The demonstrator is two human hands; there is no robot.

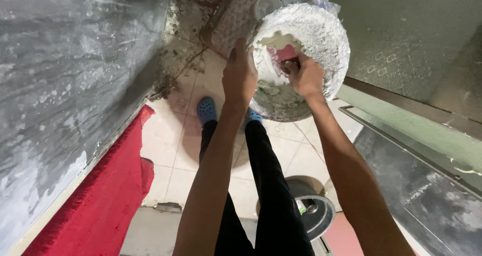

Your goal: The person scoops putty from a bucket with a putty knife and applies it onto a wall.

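The left hand (240,75) grips the near-left rim of a crusty white bucket (321,35), fingers curled on it. The right hand (305,76) is closed around a dark handle inside. Much white paste (268,70) is left; a pink patch (283,53) shows where it is scraped.

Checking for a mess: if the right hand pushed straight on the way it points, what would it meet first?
Probably the white paste inside the crusted bucket; the right hand already reaches into it, though depth is unclear.
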